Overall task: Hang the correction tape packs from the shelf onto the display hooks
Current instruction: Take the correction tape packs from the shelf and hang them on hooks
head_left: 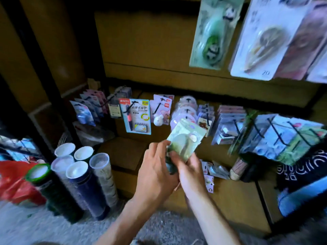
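Observation:
A pale green correction tape pack (185,138) is held upright in the middle of the head view, below a row of hanging packs. My left hand (155,167) grips its lower left edge, and my right hand (191,169) pinches its bottom from the right. A darker pack seems to sit behind it between my hands, but blur hides it. Black display hooks (237,126) with several packs run along the brown board behind. A green panda correction tape pack (212,32) hangs at the upper right.
Several tall tubes with white caps (77,174) stand on the floor at the left, beside a red plastic bag (16,184). A blue-carded pen pack (136,117) hangs left of my hands. Loose packs (210,171) lie on the low brown shelf at the right.

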A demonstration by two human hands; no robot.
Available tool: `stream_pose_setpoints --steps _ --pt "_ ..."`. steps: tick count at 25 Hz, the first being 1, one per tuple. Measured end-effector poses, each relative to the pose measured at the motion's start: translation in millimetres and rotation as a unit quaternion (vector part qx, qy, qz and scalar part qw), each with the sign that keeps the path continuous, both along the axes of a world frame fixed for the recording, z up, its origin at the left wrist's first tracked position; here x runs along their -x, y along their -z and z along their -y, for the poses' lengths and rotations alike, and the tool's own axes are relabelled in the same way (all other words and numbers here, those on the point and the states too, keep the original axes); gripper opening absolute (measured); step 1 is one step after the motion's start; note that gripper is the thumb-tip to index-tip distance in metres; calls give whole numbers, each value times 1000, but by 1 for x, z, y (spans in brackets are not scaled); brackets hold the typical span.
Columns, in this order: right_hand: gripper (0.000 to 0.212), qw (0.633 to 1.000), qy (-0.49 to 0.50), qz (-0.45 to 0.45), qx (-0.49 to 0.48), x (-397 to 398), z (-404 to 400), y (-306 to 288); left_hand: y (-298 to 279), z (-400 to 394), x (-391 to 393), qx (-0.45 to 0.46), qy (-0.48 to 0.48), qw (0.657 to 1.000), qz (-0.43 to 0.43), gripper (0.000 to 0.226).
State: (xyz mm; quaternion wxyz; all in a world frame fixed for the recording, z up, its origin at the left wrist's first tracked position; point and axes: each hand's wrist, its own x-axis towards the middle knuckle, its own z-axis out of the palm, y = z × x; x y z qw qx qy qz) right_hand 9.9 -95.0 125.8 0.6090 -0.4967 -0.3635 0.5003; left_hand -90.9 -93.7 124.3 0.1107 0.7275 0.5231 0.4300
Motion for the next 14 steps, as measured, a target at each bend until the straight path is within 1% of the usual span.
stream_pose_setpoints --steps 3,5,6,7,8,10,11,12,14 --pt "27 995 13 24 -96 -22 -4 -77 -77 -9 -4 11 113 988 106 51" --pt "28 988 18 45 -147 -39 -6 -124 -114 -20 -2 -8 129 978 162 47" --pt "27 984 21 58 -167 -48 -8 -145 -129 -28 -1 -31 121 978 170 47" --pt "25 980 21 69 -188 -54 -11 -164 -138 -37 -1 -58 105 980 156 50" --pt "24 974 18 79 -210 -59 -13 -181 -144 -45 0 -86 87 985 123 54" --pt "21 962 12 102 -254 -66 -21 -207 -144 -58 2 -122 54 990 36 64" --pt "21 957 10 110 -267 -68 -25 -215 -139 -61 3 -122 44 992 5 68" --pt "21 956 8 114 -271 -69 -29 -220 -133 -62 4 -112 40 993 -8 72" --pt "21 959 13 110 -262 -67 -36 -218 -122 -61 2 -95 45 994 -6 77"
